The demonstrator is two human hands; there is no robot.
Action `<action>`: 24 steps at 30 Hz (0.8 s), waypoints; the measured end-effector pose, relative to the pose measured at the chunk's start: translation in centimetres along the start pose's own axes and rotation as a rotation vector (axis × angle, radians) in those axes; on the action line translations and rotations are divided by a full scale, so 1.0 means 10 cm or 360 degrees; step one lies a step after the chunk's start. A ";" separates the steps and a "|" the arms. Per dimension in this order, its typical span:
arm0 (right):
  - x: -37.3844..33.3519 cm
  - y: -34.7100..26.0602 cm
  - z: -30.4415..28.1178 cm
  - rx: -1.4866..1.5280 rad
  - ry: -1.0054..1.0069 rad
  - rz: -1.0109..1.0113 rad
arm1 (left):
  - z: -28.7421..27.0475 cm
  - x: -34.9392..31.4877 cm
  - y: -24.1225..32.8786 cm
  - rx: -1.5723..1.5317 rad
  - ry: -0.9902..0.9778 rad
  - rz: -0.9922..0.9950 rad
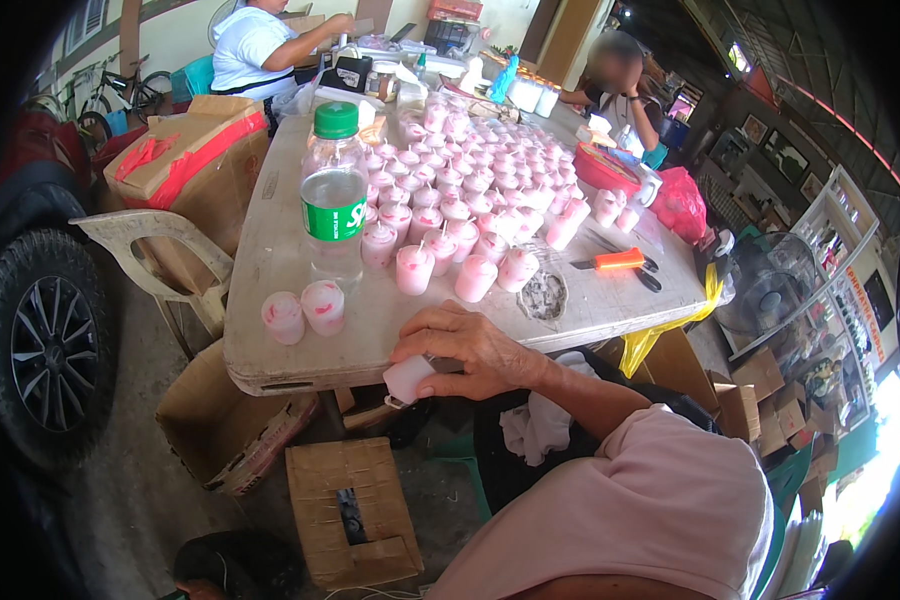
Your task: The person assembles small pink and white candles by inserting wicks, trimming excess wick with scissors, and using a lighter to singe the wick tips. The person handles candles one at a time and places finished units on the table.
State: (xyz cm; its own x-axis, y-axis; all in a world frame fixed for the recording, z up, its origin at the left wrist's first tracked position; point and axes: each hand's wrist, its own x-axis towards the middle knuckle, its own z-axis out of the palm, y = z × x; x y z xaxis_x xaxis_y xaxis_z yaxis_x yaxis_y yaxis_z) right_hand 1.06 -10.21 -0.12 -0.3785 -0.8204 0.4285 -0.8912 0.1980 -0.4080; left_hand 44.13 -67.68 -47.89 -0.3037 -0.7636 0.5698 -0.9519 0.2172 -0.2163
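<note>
My right hand reaches in from the right, at the near edge of the table. Its fingers and thumb are closed around a small pale pink candle, tipped on its side, its pale rim facing down. Just beyond the hand, many similar pink candles with white wicks, such as a front one, stand close together. Two short pink cups with red bits on top sit apart at the left front corner. I do not see my left hand.
A clear plastic bottle with green cap and label stands left of the candles. On the right lie an orange-handled cutter, scissors and a red tub. Cardboard boxes and a plastic chair surround the table. Two people sit beyond.
</note>
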 end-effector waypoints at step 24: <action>0.00 0.00 0.00 0.0020 -0.0016 0.0042 | -0.02 -0.01 -0.01 -0.0233 -0.0113 -0.0177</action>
State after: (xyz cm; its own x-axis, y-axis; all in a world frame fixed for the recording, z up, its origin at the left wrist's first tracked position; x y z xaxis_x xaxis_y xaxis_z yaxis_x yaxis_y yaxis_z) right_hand 1.11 -10.23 -0.12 -0.3992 -0.8205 0.4092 -0.8777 0.2129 -0.4292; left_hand 44.27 -67.49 -47.76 -0.1978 -0.8277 0.5252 -0.9768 0.2113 -0.0349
